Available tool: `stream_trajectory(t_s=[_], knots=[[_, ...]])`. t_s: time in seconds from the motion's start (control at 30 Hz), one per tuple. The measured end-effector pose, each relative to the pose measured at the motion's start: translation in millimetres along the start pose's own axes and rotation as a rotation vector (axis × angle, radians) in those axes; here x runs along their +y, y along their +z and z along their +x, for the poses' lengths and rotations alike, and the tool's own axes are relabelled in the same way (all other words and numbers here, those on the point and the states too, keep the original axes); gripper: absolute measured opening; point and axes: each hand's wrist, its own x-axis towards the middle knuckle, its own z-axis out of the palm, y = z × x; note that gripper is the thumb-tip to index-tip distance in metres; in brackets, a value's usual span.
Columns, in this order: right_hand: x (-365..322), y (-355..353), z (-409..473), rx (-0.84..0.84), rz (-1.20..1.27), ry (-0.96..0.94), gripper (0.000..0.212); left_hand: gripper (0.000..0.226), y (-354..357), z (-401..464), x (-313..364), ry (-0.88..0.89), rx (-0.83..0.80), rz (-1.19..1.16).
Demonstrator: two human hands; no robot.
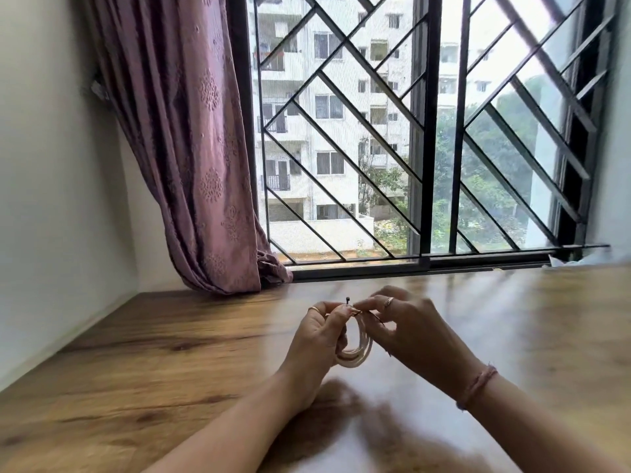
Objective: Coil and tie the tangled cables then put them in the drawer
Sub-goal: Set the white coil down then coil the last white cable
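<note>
Nearest the camera, two bare forearms are reaching forward over a wooden table (136, 370), the right one wearing a pinkish thread bracelet (478, 387) at the wrist. Between the two hands, a white cable (356, 351) is hanging as a small coil of several loops stacked closely together, its lower curve sagging below the fingers and staying apart from the tabletop as far as can be told. The left hand (321, 332) is gripping the coil's top, fingers curled round the gathered loops and thumb pressing on them, a ring showing on one finger. A short dark-tipped end (347, 299) is sticking up just above that grip. The right hand (406, 322), just beside the left, is pinching a thin dark reddish tie (372, 317) at the top of the coil with thumb and forefinger, the other fingers curling loosely and one bearing a ring; whether the tie is passing round the loops is too blurred to tell. Beyond the hands, a mauve curtain (191, 148) is hanging to the left, and a window with a dark diagonal grille (358, 138) is facing pale apartment blocks and trees.
</note>
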Motion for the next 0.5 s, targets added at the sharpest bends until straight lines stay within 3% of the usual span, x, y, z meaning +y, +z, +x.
stream_trajectory(t_s=[0.17,0.5], knots=[[3.8,-0.4,0.8,0.010,0.034,0.010,0.015,0.006,-2.8,0.5,0.4,-0.048,-0.012,-0.029],[4.5,14.2,-6.2,0.123,0.592,0.465,0.015,0.009,-3.7,-2.5,2.5,-0.007,-0.033,0.076]])
